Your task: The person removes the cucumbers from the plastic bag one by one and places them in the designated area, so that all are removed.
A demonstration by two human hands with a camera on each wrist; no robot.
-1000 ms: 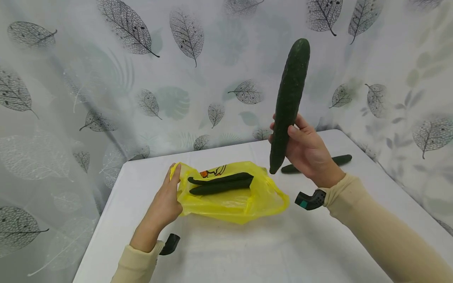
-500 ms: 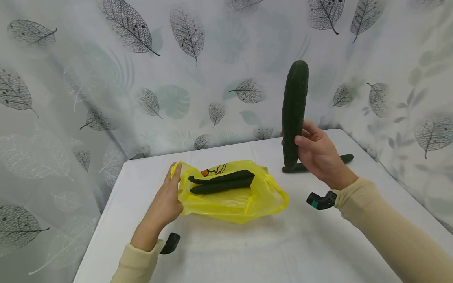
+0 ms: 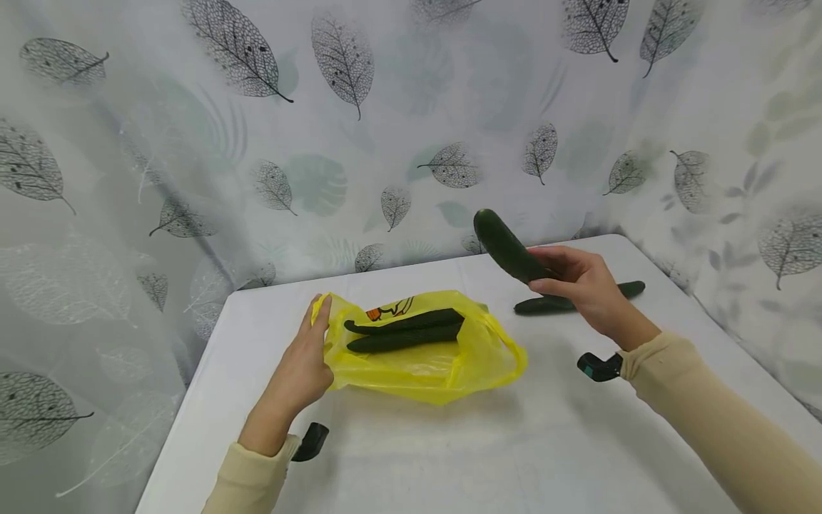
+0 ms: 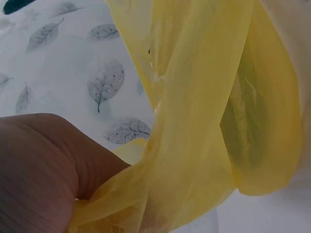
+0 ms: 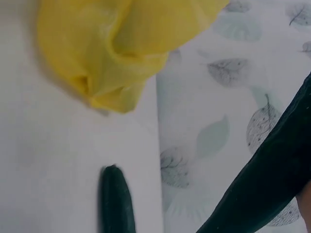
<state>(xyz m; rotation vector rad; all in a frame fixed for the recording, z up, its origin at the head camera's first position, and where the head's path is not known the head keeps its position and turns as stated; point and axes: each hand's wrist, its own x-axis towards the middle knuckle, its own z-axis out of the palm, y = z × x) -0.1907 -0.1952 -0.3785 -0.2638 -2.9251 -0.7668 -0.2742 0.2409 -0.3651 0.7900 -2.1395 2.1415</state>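
Observation:
My right hand (image 3: 581, 285) grips a thick dark green cucumber (image 3: 507, 246) above the table, its free end tilted up and to the left. In the right wrist view the same cucumber (image 5: 265, 167) crosses the lower right. My left hand (image 3: 300, 360) pinches the left edge of a yellow plastic bag (image 3: 411, 375), which lies on its side with its mouth open toward me. Inside the bag rest two cucumbers (image 3: 404, 337), one curved at its end. The left wrist view shows the thumb side of the left hand (image 4: 53, 165) against gathered yellow plastic (image 4: 184, 145).
Another cucumber (image 3: 546, 305) lies on the white table (image 3: 449, 457) behind the right hand, partly hidden by it. A curtain with leaf prints (image 3: 398, 107) hangs behind the table and along both sides. A bag handle loop (image 3: 519, 360) sticks out on the right.
The right hand has moved right and slightly down, and its cucumber has gone from nearly upright to lower and tilted left. The left hand and bag stay in place.

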